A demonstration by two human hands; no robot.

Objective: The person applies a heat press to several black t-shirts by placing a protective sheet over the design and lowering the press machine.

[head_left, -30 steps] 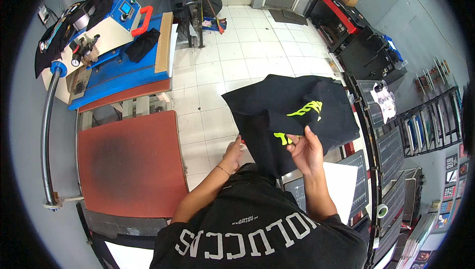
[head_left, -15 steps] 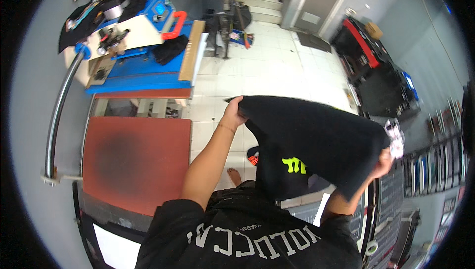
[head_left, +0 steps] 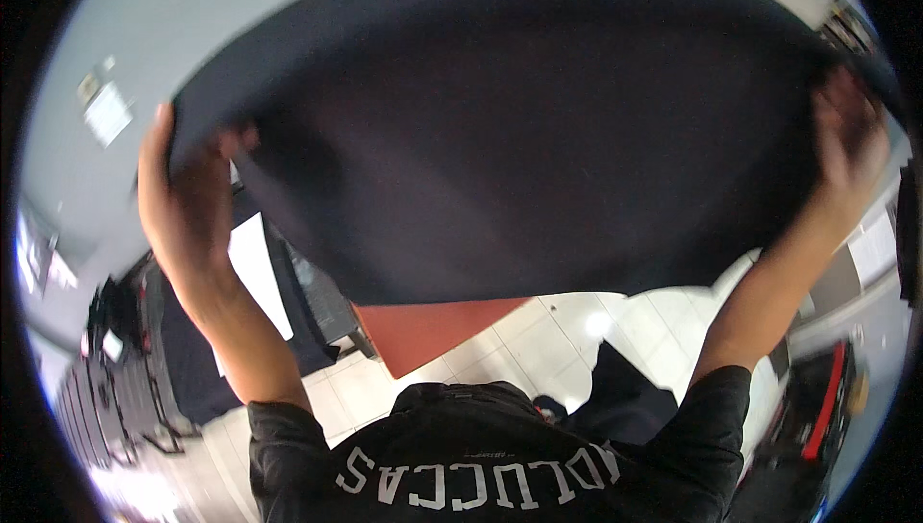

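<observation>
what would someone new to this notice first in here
Probably the large black cloth, spread across the upper middle between the left hand and the right hand. Next, the red-brown pad peeking out below the cloth's lower edge, then the bright white sheet beside the left forearm.

The head-worn fisheye looks down past both hands (head_left: 849,138).

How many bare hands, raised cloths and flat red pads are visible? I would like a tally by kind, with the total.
Bare hands: 2 (left hand, right hand)
Raised dark cloth: 1
Red pad, partly hidden: 1
Total: 4
</observation>
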